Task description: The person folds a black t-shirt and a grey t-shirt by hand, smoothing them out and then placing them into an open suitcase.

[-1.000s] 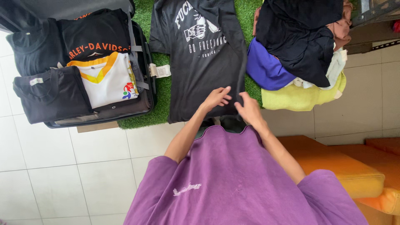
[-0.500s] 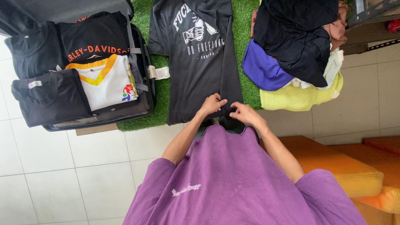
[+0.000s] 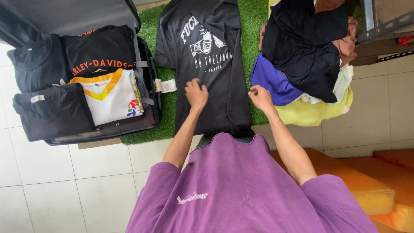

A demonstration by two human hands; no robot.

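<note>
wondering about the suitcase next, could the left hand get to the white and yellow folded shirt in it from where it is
Probably yes. The left hand rests on the black printed t-shirt on the grass mat; the white and yellow folded shirt lies uncovered atop the open black suitcase just beside it, nothing between.

We wear loose purple cotton T-shirt (image 3: 241,185) — short wide sleeves, small white script mark on chest, faint dark specks across fabric. Forearms bare below sleeves — left hand (image 3: 196,92), right hand (image 3: 259,97) without rings, watch, gloves.
</note>
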